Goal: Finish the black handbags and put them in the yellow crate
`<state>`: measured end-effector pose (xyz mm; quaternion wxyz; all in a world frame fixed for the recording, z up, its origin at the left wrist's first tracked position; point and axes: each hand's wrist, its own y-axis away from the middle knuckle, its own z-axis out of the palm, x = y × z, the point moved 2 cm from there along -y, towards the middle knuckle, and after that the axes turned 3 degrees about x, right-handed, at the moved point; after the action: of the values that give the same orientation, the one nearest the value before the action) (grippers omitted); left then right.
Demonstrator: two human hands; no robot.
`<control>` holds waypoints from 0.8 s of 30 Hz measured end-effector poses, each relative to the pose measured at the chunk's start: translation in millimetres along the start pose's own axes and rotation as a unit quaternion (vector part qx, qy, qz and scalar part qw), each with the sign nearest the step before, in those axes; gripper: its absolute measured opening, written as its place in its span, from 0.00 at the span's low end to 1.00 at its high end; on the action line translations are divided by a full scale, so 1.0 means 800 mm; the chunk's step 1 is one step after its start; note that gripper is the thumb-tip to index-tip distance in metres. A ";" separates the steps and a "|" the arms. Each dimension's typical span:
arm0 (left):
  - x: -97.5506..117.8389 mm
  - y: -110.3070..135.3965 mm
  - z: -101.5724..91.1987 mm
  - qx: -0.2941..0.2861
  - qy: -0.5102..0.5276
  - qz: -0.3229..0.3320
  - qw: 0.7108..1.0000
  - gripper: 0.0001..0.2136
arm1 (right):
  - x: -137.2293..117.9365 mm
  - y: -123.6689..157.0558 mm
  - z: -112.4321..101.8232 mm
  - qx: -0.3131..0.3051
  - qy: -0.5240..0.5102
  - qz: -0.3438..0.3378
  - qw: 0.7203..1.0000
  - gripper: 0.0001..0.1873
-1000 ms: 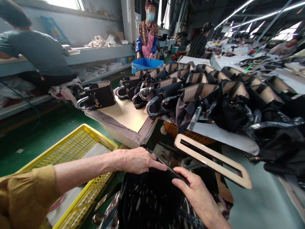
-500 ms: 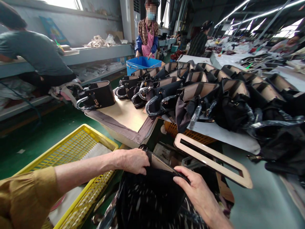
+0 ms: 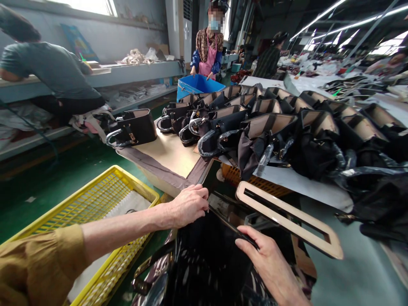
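Observation:
A black handbag stands low in front of me, its dark side facing up toward the camera. My left hand is closed on the far left end of its top edge, fingers curled over the rim. On the right part of the same edge, my right hand pinches the rim between thumb and fingers. A handle with metal fittings shows at the bag's left side. Beyond my right hand lies a pale oblong frame with a long slot. The bag's inside is hidden from view.
A yellow plastic basket is at my left. Ahead, several black handbags crowd a table, and one handbag sits apart on a padded board. A person holds a blue bin; another person sits far left.
My left hand has risen slightly and moved right with the bag's edge. The pale lining seen inside the bag is now hidden, and the handle at its left side shows more. The camera view has shifted slightly.

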<state>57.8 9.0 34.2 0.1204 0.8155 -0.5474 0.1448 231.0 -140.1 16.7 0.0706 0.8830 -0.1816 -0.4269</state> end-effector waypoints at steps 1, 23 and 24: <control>0.000 0.000 0.000 0.006 -0.003 0.003 1.000 0.03 | 0.000 0.000 0.000 -0.001 0.002 0.002 1.000 0.14; -0.005 0.001 0.005 -0.049 0.207 0.061 0.975 0.16 | 0.000 0.002 -0.001 0.041 0.044 -0.034 0.998 0.13; -0.004 0.001 0.004 -0.050 0.208 0.062 0.975 0.17 | -0.001 0.002 -0.001 0.035 0.042 -0.035 0.998 0.13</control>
<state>56.2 10.4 29.9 0.2628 0.7246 -0.5667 0.2911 230.8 -141.6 18.3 0.0317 0.9080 -0.1623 -0.3850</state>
